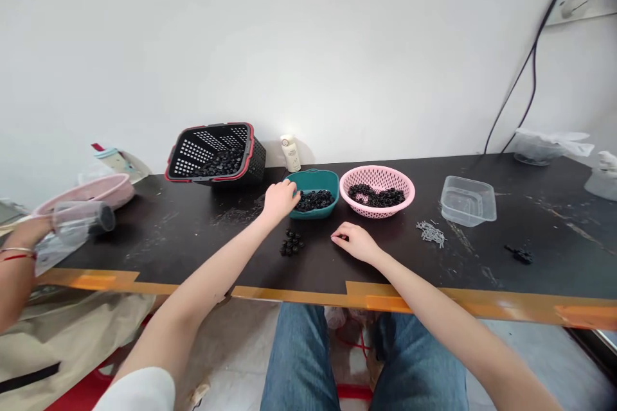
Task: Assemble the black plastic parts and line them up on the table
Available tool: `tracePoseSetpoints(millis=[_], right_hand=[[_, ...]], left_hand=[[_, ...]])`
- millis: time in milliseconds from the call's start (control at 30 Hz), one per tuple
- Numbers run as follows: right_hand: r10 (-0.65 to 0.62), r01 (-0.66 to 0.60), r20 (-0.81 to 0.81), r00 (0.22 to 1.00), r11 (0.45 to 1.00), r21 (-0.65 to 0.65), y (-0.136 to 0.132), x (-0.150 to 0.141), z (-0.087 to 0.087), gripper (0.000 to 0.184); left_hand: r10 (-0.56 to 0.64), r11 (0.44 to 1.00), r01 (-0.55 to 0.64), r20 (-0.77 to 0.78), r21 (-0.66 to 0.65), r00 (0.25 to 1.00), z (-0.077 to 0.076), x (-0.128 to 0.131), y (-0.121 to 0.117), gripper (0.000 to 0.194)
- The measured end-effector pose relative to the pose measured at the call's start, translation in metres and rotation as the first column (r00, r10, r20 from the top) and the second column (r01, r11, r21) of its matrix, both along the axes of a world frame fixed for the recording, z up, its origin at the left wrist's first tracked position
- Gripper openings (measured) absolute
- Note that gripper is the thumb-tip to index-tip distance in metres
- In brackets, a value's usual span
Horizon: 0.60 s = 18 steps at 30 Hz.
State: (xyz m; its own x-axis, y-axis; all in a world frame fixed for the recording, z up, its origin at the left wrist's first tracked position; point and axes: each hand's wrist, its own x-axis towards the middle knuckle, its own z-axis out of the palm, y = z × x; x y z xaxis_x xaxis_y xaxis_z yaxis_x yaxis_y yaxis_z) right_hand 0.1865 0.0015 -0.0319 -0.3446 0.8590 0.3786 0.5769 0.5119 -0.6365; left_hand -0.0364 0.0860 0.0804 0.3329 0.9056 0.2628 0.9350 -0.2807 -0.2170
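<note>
My left hand (pixel 280 200) is at the left rim of a teal basin (pixel 315 174). Its fingers are bent together over small round black parts (pixel 314 200) in the basin, and what they hold, if anything, is hidden. On the tabletop in front, my right hand (pixel 357 243) has its fingers closed in a pinch, with a bit of a small black part (pixel 343 237) showing between them. Between the hands lies a loose cluster of black parts (pixel 291 243). A pink perforated basket (pixel 376 210) with more black parts stands just beyond my right hand.
A black basket (pixel 255 160) with a red rim holds black pieces, left of a white bottle (pixel 290 154). Grey pins (pixel 431 233), a clear tub (pixel 467 200) and a small black item (pixel 519 254) lie right. At far left, a co-worker's hand (pixel 31 231) holds a clear cup (pixel 80 217).
</note>
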Motion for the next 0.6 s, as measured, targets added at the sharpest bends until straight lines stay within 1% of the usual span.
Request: tracePoseSetpoints(millis=[33,100,167,233,333,400,467,567,600], right_hand=[[-0.007,0.007,-0.001,1.000,1.000,0.004,0.000,0.001,0.000,0.014],[-0.021,0.021,0.004,1.000,1.000,0.005,0.001,0.003,0.000,0.014],[-0.036,0.036,0.012,0.999,0.999,-0.001,0.002,0.006,0.000,0.014],[-0.052,0.052,0.016,0.999,0.999,-0.005,0.004,0.008,0.000,0.014],[-0.071,0.071,0.008,0.997,0.997,-0.006,0.005,0.010,0.002,0.014],[-0.077,0.077,0.003,0.997,0.997,-0.005,0.005,0.010,0.004,0.014],[-0.077,0.077,-0.006,0.997,0.997,-0.004,0.004,0.008,0.009,0.014],[-0.049,0.048,-0.013,0.999,0.998,-0.048,-0.001,0.010,0.025,0.016],[-0.026,0.025,-0.002,1.000,0.996,-0.084,-0.003,0.014,0.032,0.017]], left_hand=[[0.034,0.986,-0.038,-0.030,-0.160,0.999,0.003,0.006,0.014,0.033],[0.044,0.949,-0.060,-0.059,-0.308,0.997,0.001,0.019,0.036,0.024],[0.056,0.917,-0.084,-0.083,-0.389,0.995,-0.005,0.031,0.049,0.019],[0.078,0.900,-0.112,-0.097,-0.422,0.992,-0.011,0.040,0.055,0.017],[0.105,0.910,-0.131,-0.087,-0.393,0.991,-0.013,0.044,0.055,0.017],[0.110,0.937,-0.123,-0.059,-0.326,0.992,-0.010,0.044,0.049,0.018],[0.094,0.966,-0.098,-0.026,-0.241,0.995,-0.005,0.047,0.038,0.024],[-0.001,0.996,0.009,0.085,-0.093,0.996,0.000,0.060,0.010,0.037],[-0.082,0.996,0.086,0.188,-0.011,0.979,-0.001,0.066,-0.002,0.039]])
